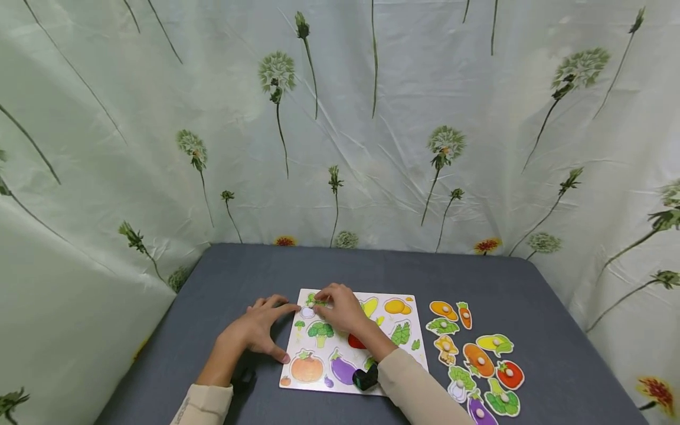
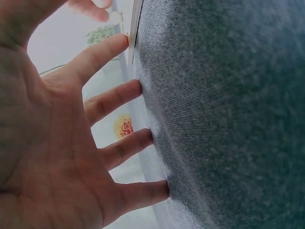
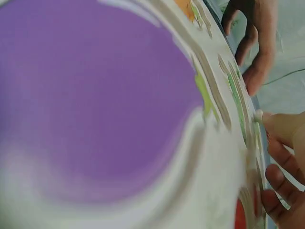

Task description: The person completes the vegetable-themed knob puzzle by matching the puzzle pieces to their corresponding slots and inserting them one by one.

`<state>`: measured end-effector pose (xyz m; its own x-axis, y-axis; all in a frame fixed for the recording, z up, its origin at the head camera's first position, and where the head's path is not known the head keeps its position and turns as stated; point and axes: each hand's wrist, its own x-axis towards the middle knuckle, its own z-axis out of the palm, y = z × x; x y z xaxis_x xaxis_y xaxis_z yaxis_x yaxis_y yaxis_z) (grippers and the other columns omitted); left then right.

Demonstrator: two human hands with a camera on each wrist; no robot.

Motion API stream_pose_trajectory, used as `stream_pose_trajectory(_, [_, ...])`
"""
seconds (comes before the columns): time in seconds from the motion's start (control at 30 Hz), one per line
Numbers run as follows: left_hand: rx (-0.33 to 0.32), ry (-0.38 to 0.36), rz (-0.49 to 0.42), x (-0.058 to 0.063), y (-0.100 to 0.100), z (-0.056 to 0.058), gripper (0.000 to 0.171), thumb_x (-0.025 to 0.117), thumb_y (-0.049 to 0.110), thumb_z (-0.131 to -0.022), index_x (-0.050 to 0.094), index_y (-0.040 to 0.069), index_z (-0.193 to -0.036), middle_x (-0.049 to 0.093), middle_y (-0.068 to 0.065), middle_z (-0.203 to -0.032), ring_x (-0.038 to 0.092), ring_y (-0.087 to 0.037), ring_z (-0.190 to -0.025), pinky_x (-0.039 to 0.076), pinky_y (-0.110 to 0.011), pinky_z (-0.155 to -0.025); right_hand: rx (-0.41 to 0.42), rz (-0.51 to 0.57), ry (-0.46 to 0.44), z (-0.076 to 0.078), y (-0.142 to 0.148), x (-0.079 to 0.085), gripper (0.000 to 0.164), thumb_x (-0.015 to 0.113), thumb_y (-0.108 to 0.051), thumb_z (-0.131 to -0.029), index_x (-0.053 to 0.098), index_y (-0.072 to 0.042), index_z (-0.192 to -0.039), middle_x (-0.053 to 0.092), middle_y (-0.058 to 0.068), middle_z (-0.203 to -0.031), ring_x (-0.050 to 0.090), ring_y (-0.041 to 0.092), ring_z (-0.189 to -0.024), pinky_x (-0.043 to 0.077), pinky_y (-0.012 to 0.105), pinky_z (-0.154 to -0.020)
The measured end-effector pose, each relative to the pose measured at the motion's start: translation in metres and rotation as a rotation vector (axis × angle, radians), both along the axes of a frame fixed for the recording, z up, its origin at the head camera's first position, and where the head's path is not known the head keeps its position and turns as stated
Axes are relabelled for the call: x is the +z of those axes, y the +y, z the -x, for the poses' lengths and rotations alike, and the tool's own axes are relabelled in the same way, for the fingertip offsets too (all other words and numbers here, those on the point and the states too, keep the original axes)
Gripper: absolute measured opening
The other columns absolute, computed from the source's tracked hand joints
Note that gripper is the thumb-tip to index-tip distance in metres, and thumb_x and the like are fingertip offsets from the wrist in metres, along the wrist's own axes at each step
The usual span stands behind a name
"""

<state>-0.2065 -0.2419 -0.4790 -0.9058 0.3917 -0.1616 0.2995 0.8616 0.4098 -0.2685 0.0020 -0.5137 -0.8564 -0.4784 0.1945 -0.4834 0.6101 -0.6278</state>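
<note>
A white vegetable puzzle board (image 1: 366,355) lies flat on the grey table. My left hand (image 1: 261,326) spreads along its left side, thumb at the lower left edge and index fingertip by the upper left corner. In the left wrist view the other left fingertips (image 2: 145,138) rest on the table cloth. Over the board's upper left corner, my right hand (image 1: 340,308) pinches the small white knob (image 3: 259,116) of a green puzzle piece (image 1: 310,298). A pale bulb picture (image 1: 307,312) shows just below that piece. The right forearm covers part of the board.
Several knobbed vegetable pieces lie right of the board, among them a carrot (image 1: 464,316), a corn (image 1: 502,343), a tomato (image 1: 514,376), a broccoli (image 1: 507,404) and an eggplant (image 1: 480,415). A flower-printed curtain (image 1: 382,177) hangs behind the table (image 1: 249,265).
</note>
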Motion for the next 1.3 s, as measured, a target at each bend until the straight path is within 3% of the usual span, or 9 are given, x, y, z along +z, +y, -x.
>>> stream_pose_trajectory(0.3, [0.034, -0.016, -0.012, 0.0, 0.003, 0.0, 0.106, 0.099, 0.051, -0.055, 0.054, 0.029, -0.148, 0.045, -0.007, -0.148, 0.042, -0.04, -0.128, 0.031, -0.077, -0.103, 0.035, 0.049, -0.013, -0.004, 0.028, 0.014, 0.017, 0.073, -0.019, -0.097, 0.079, -0.013, -0.111, 0.072, 0.001, -0.105, 0.063, 0.019, -0.097, 0.054, 0.032, -0.082])
stream_pose_trajectory(0.53, [0.033, -0.024, -0.012, -0.001, 0.005, -0.001, 0.106, 0.1, 0.051, -0.055, 0.054, 0.029, -0.148, 0.045, -0.007, -0.148, 0.042, -0.042, -0.13, 0.029, -0.081, -0.104, -0.018, 0.029, -0.006, -0.005, 0.055, 0.021, 0.016, 0.075, -0.016, -0.094, 0.08, -0.012, -0.109, 0.073, 0.001, -0.103, 0.061, 0.02, -0.097, 0.051, 0.035, -0.082])
stream_pose_trajectory(0.83, [0.009, -0.004, -0.023, 0.0, 0.002, 0.0, 0.107, 0.099, 0.054, -0.055, 0.053, 0.029, -0.149, 0.047, -0.006, -0.145, 0.043, -0.04, -0.125, 0.032, -0.079, -0.1, -0.067, 0.028, 0.079, -0.008, 0.089, 0.025, 0.013, 0.077, -0.015, -0.093, 0.08, -0.014, -0.106, 0.073, -0.001, -0.099, 0.064, 0.021, -0.095, 0.052, 0.036, -0.082])
stream_pose_trajectory(1.1, [0.015, -0.017, -0.025, 0.0, 0.003, 0.0, 0.105, 0.098, 0.053, -0.056, 0.055, 0.032, -0.149, 0.046, -0.009, -0.147, 0.041, -0.042, -0.129, 0.029, -0.081, -0.102, -0.167, 0.008, 0.069, -0.009, 0.132, 0.03, 0.014, 0.078, -0.018, -0.093, 0.081, -0.017, -0.106, 0.074, -0.005, -0.099, 0.062, 0.017, -0.096, 0.051, 0.038, -0.084])
stream_pose_trajectory(1.3, [0.027, -0.024, -0.015, -0.001, 0.003, -0.002, 0.105, 0.098, 0.055, -0.056, 0.055, 0.032, -0.149, 0.046, -0.011, -0.15, 0.04, -0.045, -0.133, 0.028, -0.082, -0.103, -0.186, -0.012, 0.108, -0.012, 0.17, 0.029, 0.016, 0.079, -0.018, -0.092, 0.08, -0.014, -0.107, 0.073, -0.002, -0.101, 0.063, 0.023, -0.097, 0.052, 0.039, -0.083])
